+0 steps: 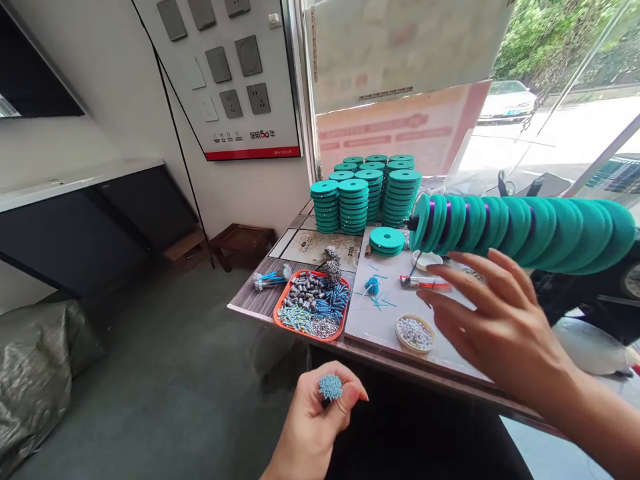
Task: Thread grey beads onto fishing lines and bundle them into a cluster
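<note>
My left hand (320, 407) is closed around a bundle of thin blue sticks (331, 387), whose round ends face up at me; the rest of the bundle is hidden in the fist. My right hand (493, 313) is raised over the table with its fingers spread and nothing in them. Just above its fingertips runs a long row of green foam discs (520, 230) on a rod. Loose blue sticks (383, 303) lie on the white board (363, 320), left of this hand. Close to its thumb is a round dish of pale beads (415, 333).
An orange tray (276, 317) holds grey cylinders, blue striped pieces and small beads. Stacks of green foam spools (353, 203) stand at the back by the window. A red-and-clear item (425, 283) and two green discs (387, 241) lie on the board. A low wooden stool (243, 240) is on the floor.
</note>
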Motion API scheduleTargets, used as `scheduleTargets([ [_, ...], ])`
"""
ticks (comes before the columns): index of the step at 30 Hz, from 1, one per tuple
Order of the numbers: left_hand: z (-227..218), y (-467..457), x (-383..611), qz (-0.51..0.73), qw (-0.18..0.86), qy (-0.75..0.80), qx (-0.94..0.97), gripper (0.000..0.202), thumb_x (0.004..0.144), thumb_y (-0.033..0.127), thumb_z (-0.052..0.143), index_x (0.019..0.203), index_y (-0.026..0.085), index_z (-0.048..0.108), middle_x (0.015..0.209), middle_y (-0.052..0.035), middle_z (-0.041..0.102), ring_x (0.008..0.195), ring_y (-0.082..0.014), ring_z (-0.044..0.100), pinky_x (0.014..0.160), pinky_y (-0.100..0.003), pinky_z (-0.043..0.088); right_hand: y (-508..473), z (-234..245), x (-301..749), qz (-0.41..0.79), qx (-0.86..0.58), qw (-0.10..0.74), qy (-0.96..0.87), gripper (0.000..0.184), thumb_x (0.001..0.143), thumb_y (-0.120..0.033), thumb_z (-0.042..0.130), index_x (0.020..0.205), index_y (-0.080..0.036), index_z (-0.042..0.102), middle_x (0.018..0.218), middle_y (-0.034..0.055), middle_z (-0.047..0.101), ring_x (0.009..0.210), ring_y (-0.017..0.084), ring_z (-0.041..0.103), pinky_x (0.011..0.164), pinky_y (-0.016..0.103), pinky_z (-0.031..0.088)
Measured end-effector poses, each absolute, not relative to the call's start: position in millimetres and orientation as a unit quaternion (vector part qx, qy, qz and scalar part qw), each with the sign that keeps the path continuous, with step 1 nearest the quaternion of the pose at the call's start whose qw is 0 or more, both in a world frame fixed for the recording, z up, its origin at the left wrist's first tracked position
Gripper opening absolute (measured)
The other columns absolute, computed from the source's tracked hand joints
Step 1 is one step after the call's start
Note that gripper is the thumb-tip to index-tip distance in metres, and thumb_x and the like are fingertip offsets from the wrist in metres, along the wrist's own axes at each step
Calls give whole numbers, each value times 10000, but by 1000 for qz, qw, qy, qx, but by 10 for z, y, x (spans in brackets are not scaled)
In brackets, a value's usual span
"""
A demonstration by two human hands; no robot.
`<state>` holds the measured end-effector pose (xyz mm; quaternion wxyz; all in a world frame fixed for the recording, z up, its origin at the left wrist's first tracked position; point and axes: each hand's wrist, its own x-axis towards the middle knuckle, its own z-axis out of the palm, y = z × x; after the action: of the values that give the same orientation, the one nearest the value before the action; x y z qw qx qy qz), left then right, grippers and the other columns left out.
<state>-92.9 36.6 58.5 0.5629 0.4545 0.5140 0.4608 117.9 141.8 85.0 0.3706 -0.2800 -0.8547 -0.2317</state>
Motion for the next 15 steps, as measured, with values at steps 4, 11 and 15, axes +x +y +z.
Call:
scheduleTargets([
  [4,607,245,-994,440,543,540,470,360,773,508,582,692,158,590,553,42,368,531,-99,310,493,-231,267,1027,685,766,-134,-159,359,-910,346,884,-56,320,1082,-121,597,1086,81,657,1095,242,540,955,409,413],
  [11,572,167,-1065,461,553,564,405,278,784,435,606,711,167,613,589,35,419,573,-106,346,549,-230,297,735,426,492,63,-195,388,-899,207,902,-79,363,1002,-94,543,659,26,590,544,141,495,507,277,425],
  [15,497,213,-1021,491,605,546,308,243,724,398,683,771,163,638,565,49,408,525,-83,316,496,-217,246,769,433,608,75,-239,401,-881,245,913,-96,369,756,-168,542,562,-8,500,498,124,432,464,247,349],
])
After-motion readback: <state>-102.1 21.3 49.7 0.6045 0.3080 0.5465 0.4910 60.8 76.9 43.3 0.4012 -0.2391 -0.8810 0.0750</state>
